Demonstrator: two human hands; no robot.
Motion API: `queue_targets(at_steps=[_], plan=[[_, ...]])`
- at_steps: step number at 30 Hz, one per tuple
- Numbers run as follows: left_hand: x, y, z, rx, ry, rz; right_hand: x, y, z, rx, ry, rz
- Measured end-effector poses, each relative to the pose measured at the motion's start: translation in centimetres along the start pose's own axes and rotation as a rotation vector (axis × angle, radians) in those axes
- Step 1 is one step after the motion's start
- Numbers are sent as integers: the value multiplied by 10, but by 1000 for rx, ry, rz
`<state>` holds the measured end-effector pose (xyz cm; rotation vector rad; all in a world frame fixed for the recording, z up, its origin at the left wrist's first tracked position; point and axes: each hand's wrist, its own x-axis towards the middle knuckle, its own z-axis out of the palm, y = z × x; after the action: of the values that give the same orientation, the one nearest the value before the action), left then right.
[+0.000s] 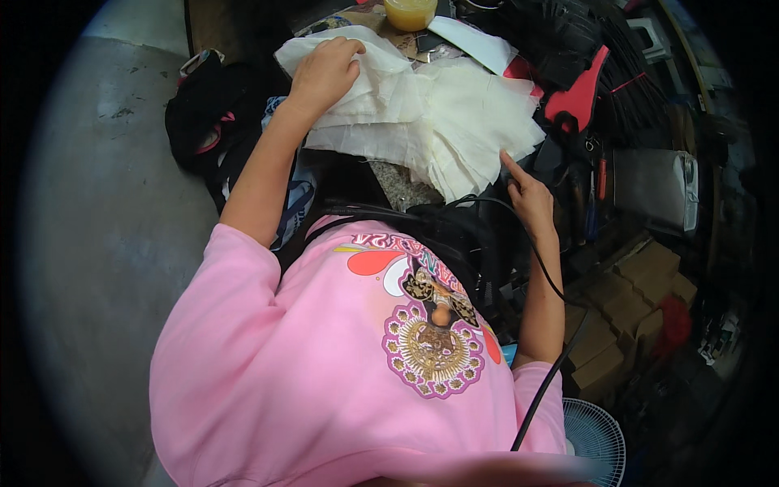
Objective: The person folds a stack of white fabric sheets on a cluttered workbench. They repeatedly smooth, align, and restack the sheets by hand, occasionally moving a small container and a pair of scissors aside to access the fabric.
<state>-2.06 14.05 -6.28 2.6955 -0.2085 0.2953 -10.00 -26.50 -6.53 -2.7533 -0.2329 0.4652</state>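
Note:
Layers of thin white cloth (479, 101) lie fanned and overlapping on the work surface before me, with frayed, uneven edges. At the far left of the pile, my left hand (324, 75) rests on top of the cloth; its fingers are slightly bent and the thumb stands apart from them. By the right-hand edge is my right hand (531, 197), its index finger stretched out to touch the cloth. The other fingers of that hand bend toward the palm, and nothing shows in them.
A cup of yellow liquid (410, 14) stands behind the cloth. Red material (578, 97) and dark pieces lie at the right. A black cable (542, 264) passes my right forearm. Cardboard boxes (621, 304) and a fan (596, 438) are lower right; a black bag-like heap (199, 122) sits left.

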Motion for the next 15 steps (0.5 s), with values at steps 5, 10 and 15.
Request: queue_targets(at_steps=[5, 10, 15], plan=[[11, 1, -16, 44, 276, 46, 2, 3, 5, 28, 25, -33], [26, -28, -31, 213, 256, -224, 5, 15, 18, 113, 33, 14], [51, -44, -30, 149, 16, -442, 6, 25, 27, 193, 77, -47]])
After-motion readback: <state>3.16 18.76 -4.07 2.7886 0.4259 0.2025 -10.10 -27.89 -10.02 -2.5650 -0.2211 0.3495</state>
